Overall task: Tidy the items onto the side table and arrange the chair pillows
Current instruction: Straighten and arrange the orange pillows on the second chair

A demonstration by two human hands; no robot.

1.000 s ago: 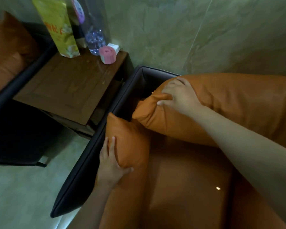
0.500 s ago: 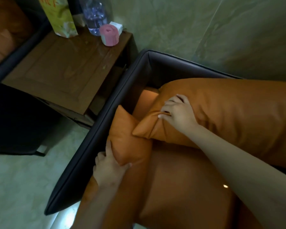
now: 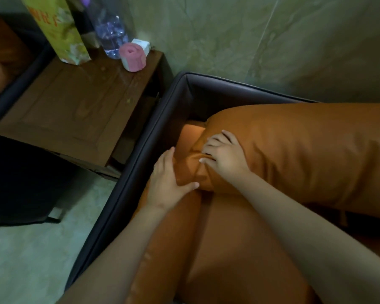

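Note:
A large orange back pillow leans against the rear of the dark-framed armchair. My right hand grips its left corner with curled fingers. A smaller orange side pillow stands along the left armrest. My left hand presses on its top, fingers straight along the armrest side and thumb spread over the inner face. On the wooden side table stand a yellow packet, a clear water bottle, a pink roll and a small white box.
The orange seat cushion fills the chair below my arms. A second dark chair with an orange cushion stands left of the side table. A green marbled wall rises behind, and pale tiled floor lies at the lower left.
The back pillow has dropped lower onto the seat with my right hand on its corner. My left hand has slid up the side pillow, close to my right hand, and its fingers have straightened.

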